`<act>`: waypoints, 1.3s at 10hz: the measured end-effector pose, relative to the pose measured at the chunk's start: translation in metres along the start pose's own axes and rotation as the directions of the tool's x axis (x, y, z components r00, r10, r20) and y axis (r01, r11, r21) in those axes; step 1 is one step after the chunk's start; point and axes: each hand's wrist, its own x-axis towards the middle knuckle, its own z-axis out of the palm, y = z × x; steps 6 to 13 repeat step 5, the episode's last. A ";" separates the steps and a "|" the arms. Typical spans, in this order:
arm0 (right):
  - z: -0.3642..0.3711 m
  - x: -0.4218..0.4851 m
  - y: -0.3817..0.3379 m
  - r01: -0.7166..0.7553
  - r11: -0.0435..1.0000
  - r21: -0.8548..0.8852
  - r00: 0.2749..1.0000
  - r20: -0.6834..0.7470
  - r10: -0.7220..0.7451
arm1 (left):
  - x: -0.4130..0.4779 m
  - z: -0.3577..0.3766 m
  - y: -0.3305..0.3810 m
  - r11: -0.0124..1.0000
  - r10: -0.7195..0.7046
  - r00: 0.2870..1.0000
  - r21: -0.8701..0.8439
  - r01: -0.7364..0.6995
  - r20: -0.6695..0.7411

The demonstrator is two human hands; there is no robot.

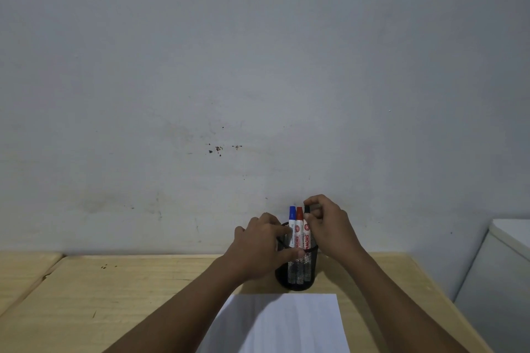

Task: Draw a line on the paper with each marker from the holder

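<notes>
A black mesh holder [299,274] stands on the wooden table just beyond a white sheet of paper [282,324]. Three markers stand upright in it: a blue-capped marker [292,222], a red-capped marker [299,226] and a black-capped marker [307,231]. My left hand [258,246] wraps the holder's left side and rim. My right hand [329,226] pinches the black cap of the rightmost marker, which still sits in the holder. The holder's left wall is hidden behind my left hand.
The wooden table [114,295] runs up against a grey wall [258,94]. A second table edge [25,269] adjoins at the left. A white cabinet or appliance [499,275] stands right of the table.
</notes>
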 end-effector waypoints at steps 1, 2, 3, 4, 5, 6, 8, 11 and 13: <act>0.002 -0.001 0.000 -0.015 0.998 -0.062 1.000 -0.015 0.014 | 0.000 0.000 0.000 1.000 -0.001 1.000 0.008 0.001 0.013; 0.003 -0.003 -0.003 -0.023 0.997 -0.078 1.000 -0.012 0.022 | -0.001 -0.001 0.002 1.000 -0.012 1.000 -0.010 0.012 -0.006; -0.002 -0.007 -0.011 -0.012 0.997 -0.073 0.999 -0.043 0.009 | -0.005 -0.005 0.005 1.000 -0.016 0.999 -0.025 0.015 -0.030; -0.009 -0.012 -0.021 -0.018 0.993 -0.119 0.998 -0.060 0.010 | -0.011 -0.014 0.006 0.998 -0.031 0.998 -0.062 0.027 -0.056; -0.017 -0.020 -0.033 0.006 0.988 -0.156 0.998 -0.061 -0.016 | -0.019 -0.031 0.007 0.998 -0.050 0.990 -0.036 0.046 -0.132; -0.017 -0.020 -0.033 0.006 0.988 -0.156 0.998 -0.061 -0.016 | -0.019 -0.031 0.007 0.998 -0.050 0.990 -0.036 0.046 -0.132; -0.017 -0.020 -0.033 0.006 0.988 -0.156 0.998 -0.061 -0.016 | -0.019 -0.031 0.007 0.998 -0.050 0.990 -0.036 0.046 -0.132; -0.017 -0.020 -0.033 0.006 0.988 -0.156 0.998 -0.061 -0.016 | -0.019 -0.031 0.007 0.998 -0.050 0.990 -0.036 0.046 -0.132; -0.017 -0.020 -0.033 0.006 0.988 -0.156 0.998 -0.061 -0.016 | -0.019 -0.031 0.007 0.998 -0.050 0.990 -0.036 0.046 -0.132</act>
